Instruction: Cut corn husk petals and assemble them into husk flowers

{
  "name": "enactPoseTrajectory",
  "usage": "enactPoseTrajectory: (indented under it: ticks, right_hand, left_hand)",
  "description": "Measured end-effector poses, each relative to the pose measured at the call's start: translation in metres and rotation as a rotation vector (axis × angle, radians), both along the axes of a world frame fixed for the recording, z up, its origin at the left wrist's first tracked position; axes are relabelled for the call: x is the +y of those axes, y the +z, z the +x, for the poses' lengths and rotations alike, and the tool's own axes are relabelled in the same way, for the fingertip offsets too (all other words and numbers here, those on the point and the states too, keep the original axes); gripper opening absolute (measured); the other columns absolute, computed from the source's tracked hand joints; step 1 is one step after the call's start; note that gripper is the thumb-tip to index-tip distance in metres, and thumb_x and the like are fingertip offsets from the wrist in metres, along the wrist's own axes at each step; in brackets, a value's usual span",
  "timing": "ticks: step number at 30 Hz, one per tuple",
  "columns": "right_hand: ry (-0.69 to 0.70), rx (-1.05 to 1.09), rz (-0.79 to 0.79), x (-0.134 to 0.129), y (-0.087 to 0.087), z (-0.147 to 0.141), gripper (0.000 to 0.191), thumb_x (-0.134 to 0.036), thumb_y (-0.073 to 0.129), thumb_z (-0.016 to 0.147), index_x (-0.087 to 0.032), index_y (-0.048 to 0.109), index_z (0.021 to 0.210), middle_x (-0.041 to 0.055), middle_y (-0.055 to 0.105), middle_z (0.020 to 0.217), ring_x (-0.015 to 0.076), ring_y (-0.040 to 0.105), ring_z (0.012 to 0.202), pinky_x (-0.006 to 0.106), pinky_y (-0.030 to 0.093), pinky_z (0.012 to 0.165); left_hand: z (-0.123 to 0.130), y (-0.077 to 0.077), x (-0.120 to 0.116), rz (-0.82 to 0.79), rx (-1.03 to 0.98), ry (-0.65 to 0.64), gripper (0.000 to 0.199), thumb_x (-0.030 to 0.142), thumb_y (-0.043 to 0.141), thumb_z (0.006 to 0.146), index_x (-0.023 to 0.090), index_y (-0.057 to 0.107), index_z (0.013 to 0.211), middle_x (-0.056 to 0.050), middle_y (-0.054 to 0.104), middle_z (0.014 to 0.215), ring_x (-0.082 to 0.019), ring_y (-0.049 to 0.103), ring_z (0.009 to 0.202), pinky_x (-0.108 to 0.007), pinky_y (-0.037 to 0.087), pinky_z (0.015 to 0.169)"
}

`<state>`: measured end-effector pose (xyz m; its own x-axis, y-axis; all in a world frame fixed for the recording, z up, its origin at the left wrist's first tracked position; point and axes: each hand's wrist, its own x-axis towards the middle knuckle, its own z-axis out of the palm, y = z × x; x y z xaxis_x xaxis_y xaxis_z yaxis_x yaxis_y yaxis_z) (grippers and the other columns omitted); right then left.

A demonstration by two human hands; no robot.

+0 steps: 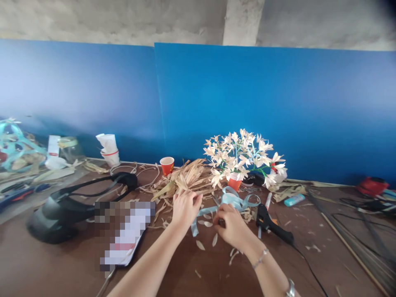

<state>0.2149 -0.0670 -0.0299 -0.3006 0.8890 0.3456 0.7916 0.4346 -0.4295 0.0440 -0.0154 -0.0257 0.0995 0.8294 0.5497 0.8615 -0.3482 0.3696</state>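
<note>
My left hand (186, 207) is over the front of a pile of dried husk strips (192, 175), its fingers curled with thumb and forefinger close together; anything between them is too small to make out. Beside a loose light-blue ribbon (232, 199), my right hand (228, 225) is bent with its fingertips turned inward, and what it holds, if anything, is hidden. Pale petal pieces (200, 245) lie on the brown table between and below the hands. Behind them, many white husk flowers (239, 154) on green stems stand in a red cup (234, 181).
A black glue gun (272, 225) with a cord lies right of my right hand. At the left are a black headset (58, 210) and a phone (131, 235). Another red cup (167, 166), white cups (110, 156) and a cyan tube (294, 200) are farther back.
</note>
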Motion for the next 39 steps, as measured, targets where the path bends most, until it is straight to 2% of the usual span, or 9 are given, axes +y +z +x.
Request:
enactPoseTrajectory:
  ticks: [4, 8, 10, 14, 16, 21, 26, 32, 39]
  right_hand:
    - [0.123, 0.005, -0.08, -0.006, 0.004, 0.003, 0.018, -0.006, 0.06, 0.06, -0.023, 0.066, 0.06, 0.0022, 0.058, 0.08, 0.0201, 0.054, 0.082, 0.03, 0.041, 0.075]
    - [0.154, -0.001, -0.121, -0.007, 0.003, 0.0, 0.019, -0.003, 0.057, 0.061, -0.021, 0.063, 0.056, 0.0029, 0.059, 0.079, 0.0196, 0.054, 0.083, 0.027, 0.041, 0.07]
    - [0.134, 0.021, -0.084, -0.004, 0.002, -0.001, 0.018, -0.004, 0.056, 0.063, -0.02, 0.062, 0.058, 0.003, 0.059, 0.079, 0.0193, 0.054, 0.083, 0.028, 0.041, 0.072]
    - [0.02, 0.109, 0.054, 0.004, 0.004, 0.0, 0.014, -0.008, 0.053, 0.071, -0.019, 0.06, 0.068, 0.0023, 0.061, 0.075, 0.0181, 0.055, 0.076, 0.029, 0.04, 0.07]
    - [-0.013, 0.138, 0.099, 0.006, 0.006, 0.001, 0.013, -0.009, 0.051, 0.075, -0.019, 0.059, 0.072, 0.002, 0.061, 0.072, 0.0176, 0.054, 0.071, 0.029, 0.04, 0.067]
    - [-0.032, 0.227, 0.147, 0.006, 0.007, -0.001, 0.01, -0.012, 0.051, 0.077, -0.019, 0.058, 0.076, 0.0034, 0.062, 0.073, 0.0187, 0.056, 0.071, 0.031, 0.042, 0.068]
    - [-0.052, 0.489, -0.042, 0.011, -0.001, -0.001, 0.016, -0.022, 0.056, 0.076, -0.018, 0.061, 0.091, 0.0052, 0.067, 0.08, 0.0191, 0.061, 0.071, 0.03, 0.048, 0.064]
    - [-0.065, 0.594, -0.119, 0.016, -0.004, 0.001, 0.01, -0.021, 0.054, 0.074, -0.019, 0.06, 0.066, 0.0014, 0.063, 0.061, 0.0174, 0.057, 0.059, 0.028, 0.045, 0.054]
    - [-0.096, 0.649, -0.139, 0.014, 0.0, -0.001, 0.01, -0.02, 0.053, 0.072, -0.019, 0.057, 0.063, 0.0004, 0.058, 0.057, 0.0155, 0.052, 0.055, 0.026, 0.041, 0.049]
  left_hand:
    - [-0.002, 0.0, 0.001, 0.024, 0.006, 0.005, 0.028, 0.035, 0.049, 0.082, 0.019, 0.061, 0.062, -0.005, 0.066, 0.071, -0.023, 0.055, 0.082, -0.034, 0.036, 0.073]
    - [-0.001, 0.0, 0.002, 0.011, -0.017, -0.04, 0.027, 0.032, 0.049, 0.081, 0.019, 0.061, 0.06, -0.005, 0.065, 0.069, -0.022, 0.056, 0.08, -0.035, 0.038, 0.074]
    - [0.0, 0.002, 0.001, -0.009, -0.063, -0.139, 0.025, 0.03, 0.049, 0.08, 0.018, 0.061, 0.061, -0.005, 0.064, 0.07, -0.02, 0.056, 0.078, -0.033, 0.039, 0.074]
    - [0.003, 0.009, -0.004, -0.129, -0.161, -0.439, 0.02, 0.026, 0.051, 0.079, 0.018, 0.063, 0.064, -0.004, 0.064, 0.07, -0.017, 0.056, 0.075, -0.028, 0.042, 0.071]
    - [0.005, 0.011, -0.007, -0.202, -0.166, -0.511, 0.019, 0.027, 0.054, 0.077, 0.018, 0.063, 0.063, -0.003, 0.063, 0.068, -0.017, 0.056, 0.074, -0.026, 0.043, 0.07]
    - [0.008, 0.01, -0.007, -0.268, -0.209, -0.538, 0.017, 0.023, 0.055, 0.076, 0.018, 0.063, 0.062, -0.002, 0.063, 0.066, -0.016, 0.057, 0.072, -0.025, 0.042, 0.068]
    - [0.006, 0.009, -0.005, -0.263, -0.277, -0.561, 0.012, 0.019, 0.056, 0.075, 0.017, 0.064, 0.066, -0.001, 0.063, 0.068, -0.015, 0.057, 0.073, -0.026, 0.042, 0.071]
    - [0.005, 0.011, -0.006, -0.261, -0.294, -0.568, 0.01, 0.016, 0.057, 0.074, 0.017, 0.064, 0.068, -0.001, 0.063, 0.07, -0.016, 0.057, 0.076, -0.025, 0.042, 0.072]
    - [0.006, 0.007, -0.004, -0.329, -0.302, -0.556, 0.009, 0.02, 0.058, 0.074, 0.017, 0.063, 0.068, -0.002, 0.063, 0.07, -0.016, 0.057, 0.073, -0.025, 0.042, 0.069]
